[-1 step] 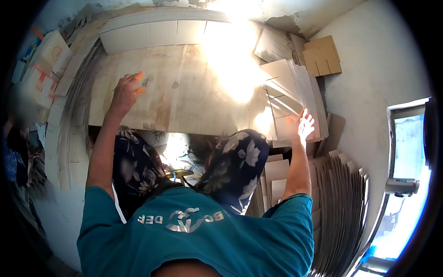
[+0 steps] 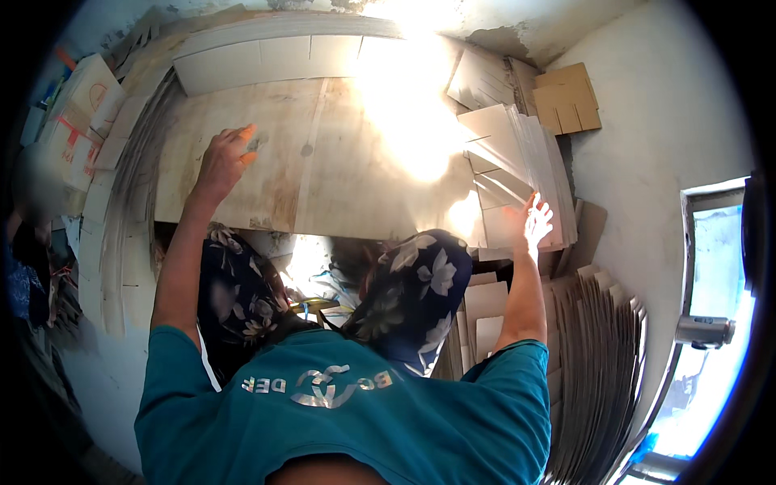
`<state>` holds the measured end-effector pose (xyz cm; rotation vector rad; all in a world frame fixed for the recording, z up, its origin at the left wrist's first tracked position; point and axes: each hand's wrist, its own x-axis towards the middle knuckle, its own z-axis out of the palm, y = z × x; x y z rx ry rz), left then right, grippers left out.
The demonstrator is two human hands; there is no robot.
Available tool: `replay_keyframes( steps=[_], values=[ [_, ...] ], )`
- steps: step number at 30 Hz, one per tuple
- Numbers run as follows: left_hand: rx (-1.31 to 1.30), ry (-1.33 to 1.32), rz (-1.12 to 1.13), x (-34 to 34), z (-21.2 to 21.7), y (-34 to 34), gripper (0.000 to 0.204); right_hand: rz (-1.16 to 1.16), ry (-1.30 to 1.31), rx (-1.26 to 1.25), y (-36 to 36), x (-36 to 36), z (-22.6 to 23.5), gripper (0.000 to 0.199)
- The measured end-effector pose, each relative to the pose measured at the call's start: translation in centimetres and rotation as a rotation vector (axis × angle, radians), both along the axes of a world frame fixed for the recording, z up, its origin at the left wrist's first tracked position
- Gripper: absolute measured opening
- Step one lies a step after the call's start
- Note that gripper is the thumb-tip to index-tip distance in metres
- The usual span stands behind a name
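My left hand hovers over or rests on the left part of a pale wooden work board; I cannot tell whether it touches. Its fingers and thumb are apart with nothing between them, and the tips are orange. To the right, my right hand is at the near side of a stack of slotted cardboard sheets. Its fingers are spread in strong sunlight, and no sheet shows gripped in them. The sheets lie in a slightly fanned pile at the board's right end.
A row of white cardboard pieces lines the board's far edge. More flat sheets stand packed upright at lower right. Brown slotted cardboard leans by the wall. At left are a printed carton and stacked cardboard. Sun glare whitens the far middle.
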<state>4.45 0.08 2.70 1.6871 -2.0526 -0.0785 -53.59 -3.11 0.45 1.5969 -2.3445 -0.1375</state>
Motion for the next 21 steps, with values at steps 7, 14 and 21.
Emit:
replay_keyframes(
  steps=[7, 14, 21],
  values=[
    [0.092, 0.076, 0.023, -1.5, -1.0, -6.6, 0.045, 0.199, -0.311, -0.277, -2.6, -5.6, -0.7, 0.047],
    [-0.102, 0.079, 0.015, -3.0, -2.5, -15.3, 0.044, 0.128, -0.806, -0.747, -2.9, -5.5, 1.5, 0.039],
    [-0.192, -0.131, 0.095, -5.5, -1.7, -23.9, 0.058, 0.356, -1.024, -0.714, -4.4, 5.9, 5.9, 0.028]
  ],
)
